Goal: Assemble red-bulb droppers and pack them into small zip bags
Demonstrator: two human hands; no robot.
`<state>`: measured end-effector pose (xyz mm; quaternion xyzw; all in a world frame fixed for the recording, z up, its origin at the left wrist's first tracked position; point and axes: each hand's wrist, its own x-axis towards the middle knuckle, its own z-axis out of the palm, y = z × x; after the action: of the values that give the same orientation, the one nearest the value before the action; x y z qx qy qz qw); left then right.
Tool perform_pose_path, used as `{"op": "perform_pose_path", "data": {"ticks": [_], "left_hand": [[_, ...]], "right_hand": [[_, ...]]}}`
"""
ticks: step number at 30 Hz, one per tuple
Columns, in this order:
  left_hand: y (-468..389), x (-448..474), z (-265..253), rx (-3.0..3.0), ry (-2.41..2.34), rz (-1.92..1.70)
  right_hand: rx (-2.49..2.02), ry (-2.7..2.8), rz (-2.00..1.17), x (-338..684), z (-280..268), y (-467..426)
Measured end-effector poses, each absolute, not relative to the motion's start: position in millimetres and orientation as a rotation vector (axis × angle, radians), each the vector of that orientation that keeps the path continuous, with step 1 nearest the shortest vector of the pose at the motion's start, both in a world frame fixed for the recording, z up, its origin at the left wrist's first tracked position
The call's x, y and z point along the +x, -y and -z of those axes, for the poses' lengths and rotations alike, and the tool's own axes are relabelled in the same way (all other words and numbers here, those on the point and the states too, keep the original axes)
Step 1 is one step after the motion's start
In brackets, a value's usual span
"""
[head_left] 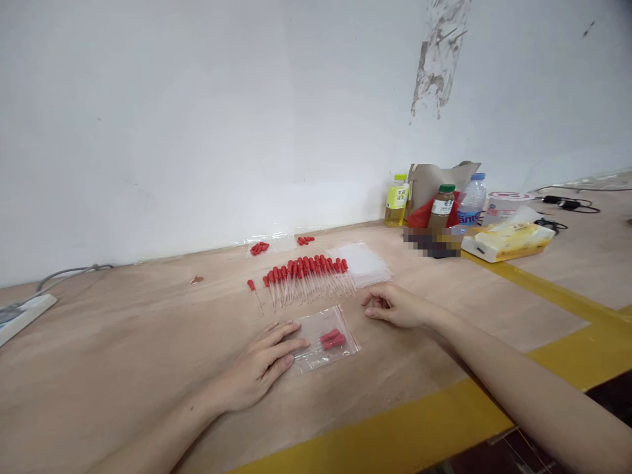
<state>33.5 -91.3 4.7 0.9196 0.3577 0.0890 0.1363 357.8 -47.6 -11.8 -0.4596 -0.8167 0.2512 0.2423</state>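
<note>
My left hand (261, 362) lies flat with fingers stretched over the left edge of a clear zip bag (316, 359). Inside the bag are a few droppers with red rubber bulbs (332, 339), seen through the plastic. Just right of the bag, my right hand (395, 306) rests by the table with fingers loosely curled, thumb and forefinger a little apart and nothing visible between them. Behind the bag a row of red-bulbed droppers (306, 280) lies side by side, bulbs toward the wall. One single dropper (255, 295) lies apart at the row's left.
A stack of clear zip bags (363, 263) lies behind my right hand. Near the wall is a filled bag (259, 248) with red bulbs. Bottles (396, 204), a paper bag (424, 184) and a tissue pack (511, 242) stand back right. A power strip (27, 316) sits far left.
</note>
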Motion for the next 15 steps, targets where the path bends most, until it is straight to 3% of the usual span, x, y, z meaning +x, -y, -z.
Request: {"op": "perform_pose_path", "data": {"ticks": [7, 15], "left_hand": [[91, 36, -1, 2.676, -1.041, -0.324], [93, 34, -2, 2.746, -1.039, -0.257]], "right_hand": [[-1.46, 2.001, -0.584, 350, 10, 34], [-1.927, 1.77, -0.315, 330, -16, -42]]}}
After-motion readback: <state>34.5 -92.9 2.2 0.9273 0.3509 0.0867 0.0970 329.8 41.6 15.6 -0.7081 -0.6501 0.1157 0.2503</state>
